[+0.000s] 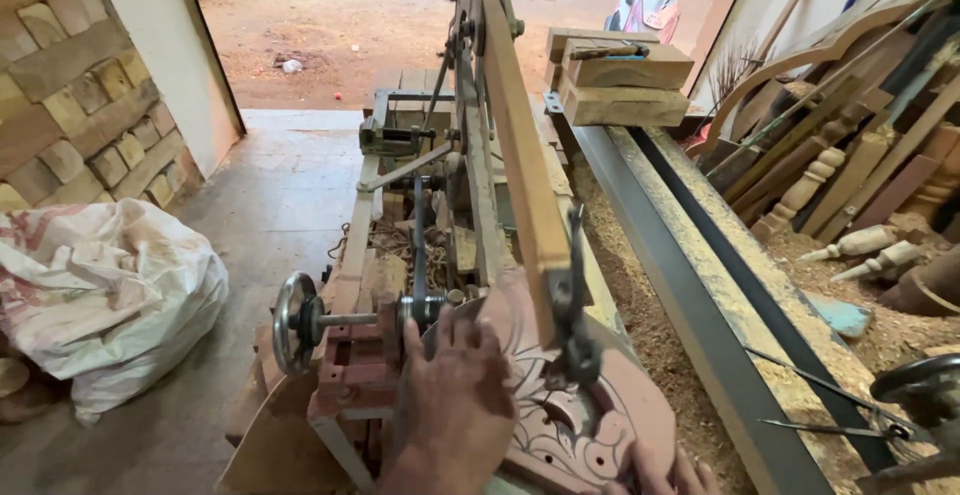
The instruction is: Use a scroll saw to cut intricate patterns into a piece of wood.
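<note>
At the far left, a big white woven sack (105, 300), stuffed and crumpled, is slumping on the floor below a wall of stacked tan wood blocks (75, 85). Moving right, a round grey metal handwheel (292, 323) is sticking out on a short shaft from the reddish wooden frame of a home-built scroll-saw machine (440, 205). The left hand (455, 405) is lying flat, fingers spread and pressing down, on a reddish-brown carved wooden panel with pierced floral cut-outs (590, 425), which is resting on the machine's surface right under the saw's clamp. A long pale wooden arm (520, 145) is slanting up over the panel toward the open doorway. The right hand (660, 473) is only peeking in at the bottom edge, fingertips resting on the panel's right rim; whether it is gripping or just steadying cannot be told. The panel is looking stiff and fairly heavy, but its thin pierced scrolls could snap, so holding it by the solid outer border seems safest. Further right, sawdust is lying thick along a long grey steel rail (680, 265), cut timber blocks (620, 80) are sitting at its far end, and turned pale wooden spindles (860, 245) are leaning among planks.
</note>
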